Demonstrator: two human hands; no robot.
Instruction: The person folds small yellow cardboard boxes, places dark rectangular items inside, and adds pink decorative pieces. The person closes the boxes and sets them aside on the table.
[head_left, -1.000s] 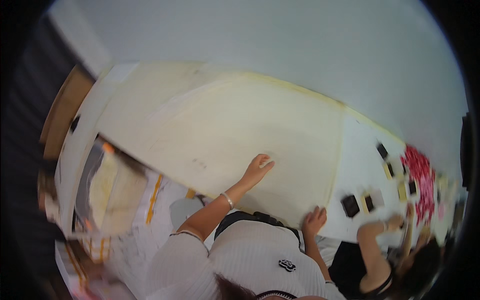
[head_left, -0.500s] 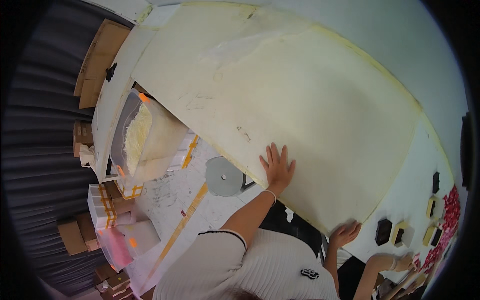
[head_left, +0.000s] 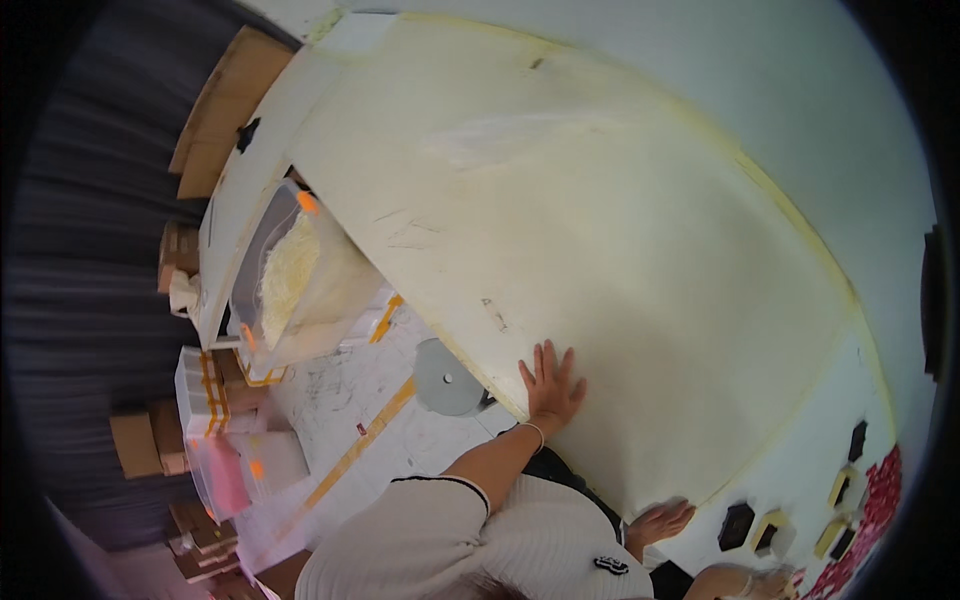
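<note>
My left hand lies flat near the close edge of a large table covered by a cream sheet, its fingers spread and nothing in it. A thin light bracelet rings that wrist. By the sheet's lower right corner, my right hand rests with its fingers stretched out along the table top. No object shows in it. To its right stand a black six-sided box and several similar small boxes with pale rims, one of them a cream-edged box.
Red shredded paper lies at the far right, near a co-worker's arm. On the left stands a clear bin of cream shreds. A round grey stool is below the table edge. Cardboard boxes line a dark curtain.
The view has shifted, so both hands appear lower in it. They stay on the table top. The co-worker's arm now shows less, near the lower edge.
</note>
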